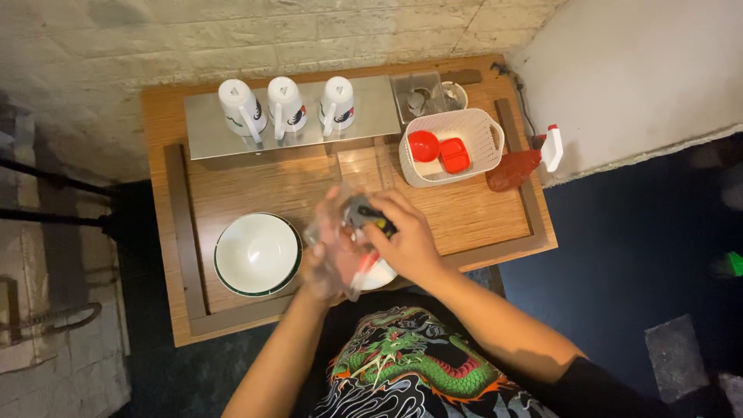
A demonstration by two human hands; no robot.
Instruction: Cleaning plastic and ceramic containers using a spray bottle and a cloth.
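Seen from above, at a wooden table (480,213) against a pale brick wall: 2 bare hands meeting over the near edge. Left hand (329,255) curled around 1 clear plastic bag (334,240), crumpled, fingers closed on the film. Right hand (406,240) bent over the bag's top, fingers closed on 1 small dark object (370,217) with a yellow spot; what it is, too blurred to tell. Under both hands, partly hidden, 1 white plate (381,275) at the table's front rim. Just left of the hands, 1 white bowl (257,254) with a dark green rim, upright and apart from them. Along the far side, 1 steel shelf (205,128) carrying 3 white cups (285,101), all upside down in a row. Right of the shelf, 1 clear container (422,93) with small metal pieces inside, not countable. Nearer, 1 white basket (480,139) holding 2 red dishes (438,149), 1 round and 1 squarish, side by side. Beside the basket, on the table's right edge, 1 spray bottle (522,164), lying down, red body, white trigger head.
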